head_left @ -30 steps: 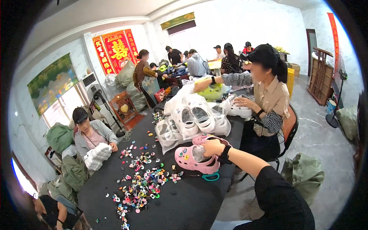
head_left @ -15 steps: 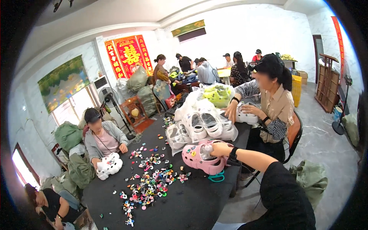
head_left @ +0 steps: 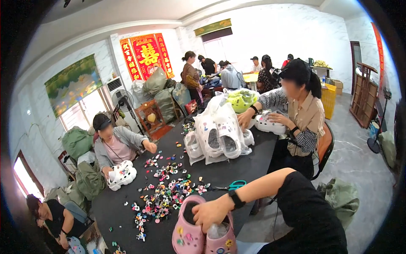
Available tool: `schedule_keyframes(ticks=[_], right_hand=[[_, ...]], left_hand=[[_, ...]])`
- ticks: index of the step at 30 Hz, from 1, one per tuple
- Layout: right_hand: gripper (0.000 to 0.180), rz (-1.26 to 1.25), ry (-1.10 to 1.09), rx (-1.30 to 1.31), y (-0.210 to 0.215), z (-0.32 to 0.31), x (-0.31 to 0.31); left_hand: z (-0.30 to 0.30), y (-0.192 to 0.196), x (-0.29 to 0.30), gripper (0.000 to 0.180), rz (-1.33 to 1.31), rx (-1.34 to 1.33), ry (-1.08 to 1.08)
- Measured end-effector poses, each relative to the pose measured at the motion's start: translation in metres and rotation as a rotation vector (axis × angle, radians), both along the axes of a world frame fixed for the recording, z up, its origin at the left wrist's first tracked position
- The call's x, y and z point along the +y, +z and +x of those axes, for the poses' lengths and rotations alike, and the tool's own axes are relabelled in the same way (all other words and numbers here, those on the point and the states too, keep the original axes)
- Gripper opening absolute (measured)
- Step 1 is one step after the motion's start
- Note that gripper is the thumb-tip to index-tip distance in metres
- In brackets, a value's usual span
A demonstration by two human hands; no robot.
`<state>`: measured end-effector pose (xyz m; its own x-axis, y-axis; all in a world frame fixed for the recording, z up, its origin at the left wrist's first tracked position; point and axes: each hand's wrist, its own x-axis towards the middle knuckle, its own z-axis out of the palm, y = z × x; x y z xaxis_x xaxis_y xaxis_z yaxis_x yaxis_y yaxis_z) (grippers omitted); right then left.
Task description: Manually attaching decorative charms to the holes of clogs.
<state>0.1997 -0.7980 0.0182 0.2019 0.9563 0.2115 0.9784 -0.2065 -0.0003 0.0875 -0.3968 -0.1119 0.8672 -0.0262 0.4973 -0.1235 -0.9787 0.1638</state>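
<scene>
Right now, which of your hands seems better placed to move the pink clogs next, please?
Probably the right: the right hand holds the pink clogs, while the left hand is out of view.

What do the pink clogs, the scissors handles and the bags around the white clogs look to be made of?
Pink clogs: probably moulded foam or rubber, satin; smooth, rounded, evenly coloured surface with holes. Scissors handles: likely hard plastic, judging by the even teal colour. Bags: apparently thin, glossy plastic film; they crinkle, catch highlights and let the white clogs show through.
</scene>
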Motion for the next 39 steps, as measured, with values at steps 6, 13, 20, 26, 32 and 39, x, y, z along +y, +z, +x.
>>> schedule_keyframes(ticks=[6, 13, 20, 26, 32, 39], right_hand=[[0.016, 0.021, 0.381, -0.106, -0.028, 0.014, 0.088], [0.020, 0.189, 0.175, 0.170, -0.030, 0.042, 0.087], [0.070, 0.269, -0.456, 0.252, 0.005, 0.016, 0.027], [0.060, 0.455, -0.708, 0.358, -0.029, -0.064, 0.010], [0.099, 0.433, -0.744, 0.665, -0.073, -0.116, 0.014], [0.127, 0.466, -0.699, 0.634, -0.089, -0.156, 0.040]], left_hand=[[-0.005, 0.002, 0.005, 0.035, -0.026, 0.055, -0.028], [0.001, 0.025, -0.003, 0.034, -0.100, 0.039, -0.093], [0.013, -0.020, 0.004, 0.032, -0.116, 0.107, 0.021], [0.010, -0.025, 0.014, 0.034, -0.118, 0.118, 0.008], [0.005, -0.003, 0.013, 0.043, -1.017, 0.280, -0.142], [0.021, 0.060, -0.047, 0.090, -0.740, 0.340, -0.423]])
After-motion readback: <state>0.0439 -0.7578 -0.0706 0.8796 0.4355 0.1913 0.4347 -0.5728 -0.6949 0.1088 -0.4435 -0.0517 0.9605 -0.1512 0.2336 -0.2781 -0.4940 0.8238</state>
